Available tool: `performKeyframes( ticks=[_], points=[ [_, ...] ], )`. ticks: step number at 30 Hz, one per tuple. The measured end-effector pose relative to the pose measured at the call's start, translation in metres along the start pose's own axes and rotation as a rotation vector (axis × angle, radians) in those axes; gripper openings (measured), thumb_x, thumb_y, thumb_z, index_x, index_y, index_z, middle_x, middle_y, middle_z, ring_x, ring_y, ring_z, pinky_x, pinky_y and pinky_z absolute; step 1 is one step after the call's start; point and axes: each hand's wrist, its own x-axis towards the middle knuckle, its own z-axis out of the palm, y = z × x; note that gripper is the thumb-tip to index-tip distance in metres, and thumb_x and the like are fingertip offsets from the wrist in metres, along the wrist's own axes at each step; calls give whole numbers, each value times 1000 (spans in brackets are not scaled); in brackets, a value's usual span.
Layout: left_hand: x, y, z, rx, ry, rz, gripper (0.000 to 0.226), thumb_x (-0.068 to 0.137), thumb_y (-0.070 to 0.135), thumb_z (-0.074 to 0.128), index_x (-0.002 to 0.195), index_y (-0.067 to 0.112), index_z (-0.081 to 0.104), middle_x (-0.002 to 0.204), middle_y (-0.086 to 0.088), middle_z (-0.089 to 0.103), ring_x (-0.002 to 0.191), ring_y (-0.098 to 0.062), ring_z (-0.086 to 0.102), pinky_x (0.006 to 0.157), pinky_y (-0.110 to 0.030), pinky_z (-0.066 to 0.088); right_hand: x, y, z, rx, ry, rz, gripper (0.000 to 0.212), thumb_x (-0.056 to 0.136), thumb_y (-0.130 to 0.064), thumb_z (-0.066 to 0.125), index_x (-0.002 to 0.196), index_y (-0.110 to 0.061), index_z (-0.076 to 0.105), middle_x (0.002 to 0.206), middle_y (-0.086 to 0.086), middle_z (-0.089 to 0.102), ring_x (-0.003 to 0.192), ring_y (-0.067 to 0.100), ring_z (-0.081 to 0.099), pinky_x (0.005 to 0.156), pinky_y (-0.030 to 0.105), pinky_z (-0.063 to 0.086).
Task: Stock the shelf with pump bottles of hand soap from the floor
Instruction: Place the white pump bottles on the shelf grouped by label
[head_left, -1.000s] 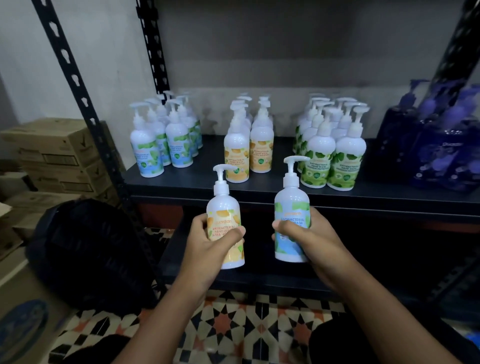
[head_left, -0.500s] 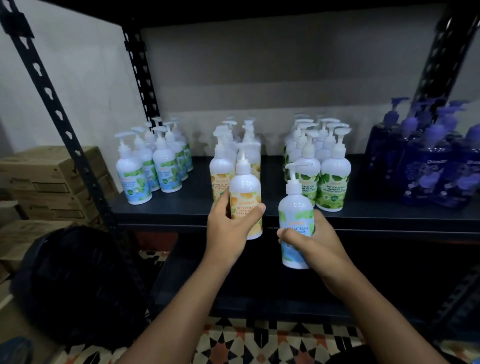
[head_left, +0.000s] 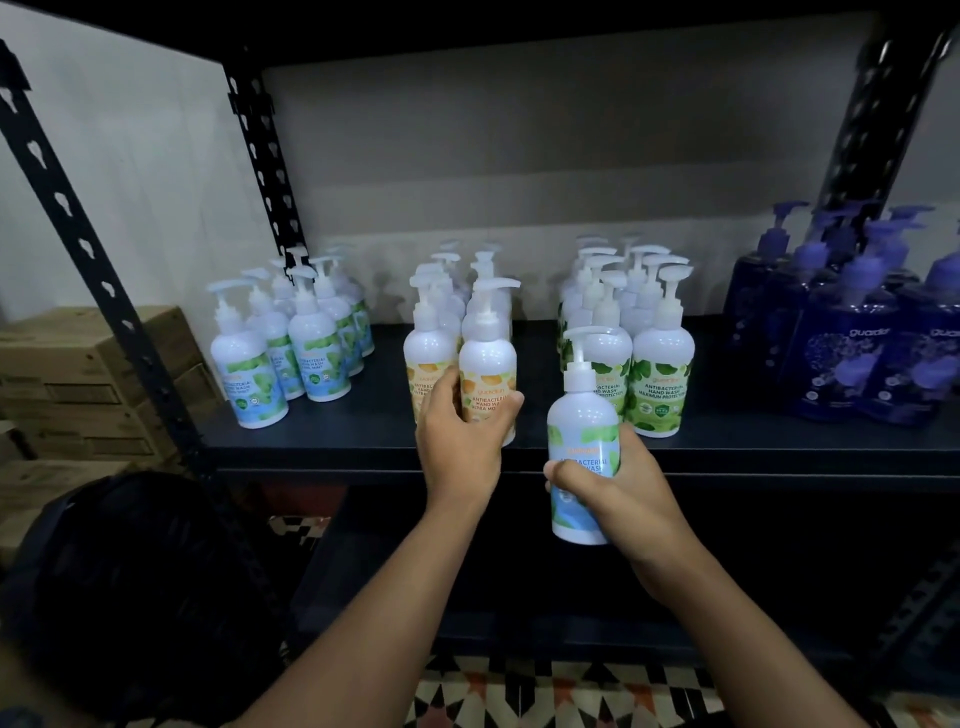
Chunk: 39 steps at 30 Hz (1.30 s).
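left hand (head_left: 460, 448) forward, seemingly round bottle (head_left: 487, 370)

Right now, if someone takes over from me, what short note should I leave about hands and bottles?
Left hand: grips orange-label bottle, upright at the front of its row on the shelf, seemingly set down.
Right hand: grips blue-label bottle, in the air before the shelf edge.
Done: many bottles shelved.
Left to do: release the orange one; place the blue one with the blue-label group, far left.
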Motion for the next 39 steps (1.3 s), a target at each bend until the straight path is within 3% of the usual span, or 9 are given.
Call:
performKeyframes(
  ticks=[2,4,8,12,13,15,18,32,39],
  points=[
    [-1,-1,3,49,28,-8,51,71,40,89,116,27,68,117,3,51,101,-15,65,96,-31,53,-1,0,2,3,-11,-2,36,80,-11,80,109,-19,60,89,4,71,73,11,69,64,24,55],
    [-4,0,4,55,49,-22,72,67,39,92,131,21,62,121,2,45,103,-14,63,97,-27,52,-2,0,4,3,-14,0,41,74,-17,82,109,-20,61,88,4,71,73,12,69,65,25,56],
    [-14,-4,5,101,92,-43,60,66,34,93,109,20,54,114,4,49,102,-13,59,90,-28,53,-2,1,6,0,-13,12,40,77,-15,82,110,-22,60,92,6,72,77,15,71,66,27,57],
    [-13,-5,6,131,110,-48,48,71,27,90,102,22,53,110,5,49,98,-12,58,74,-3,40,-4,3,6,-12,-19,17,41,74,-19,82,108,-23,60,92,6,71,78,17,71,69,30,59],
    [-11,-6,8,131,120,-47,48,71,26,90,103,21,54,111,5,48,99,-13,59,77,-5,42,-4,3,7,-17,-22,18,43,71,-23,82,108,-23,60,91,6,71,77,16,71,68,29,59],
    [-7,-7,12,143,144,-63,49,71,28,90,106,20,56,111,5,47,101,-17,61,88,-26,54,-5,4,8,-35,-26,12,43,70,-24,82,106,-22,60,89,5,71,75,14,70,67,29,58],
    [-2,-8,18,175,171,-93,52,70,31,89,110,17,58,110,6,46,104,-23,61,93,-44,55,-5,7,7,-58,-22,7,42,69,-27,82,104,-22,59,88,4,70,75,15,69,69,32,59],
    [1,-6,22,200,202,-102,55,73,31,88,116,11,60,115,1,49,107,-25,59,95,-45,53,-4,7,3,-66,-23,-1,47,62,-33,78,104,-23,60,84,-1,71,75,13,70,69,29,55],
    [-9,-8,2,151,135,-37,51,76,29,87,116,9,62,113,4,48,95,-13,61,80,-20,47,-5,8,3,-89,-17,-8,41,73,-23,82,106,-23,59,88,2,71,79,17,71,72,33,59]
  ],
)
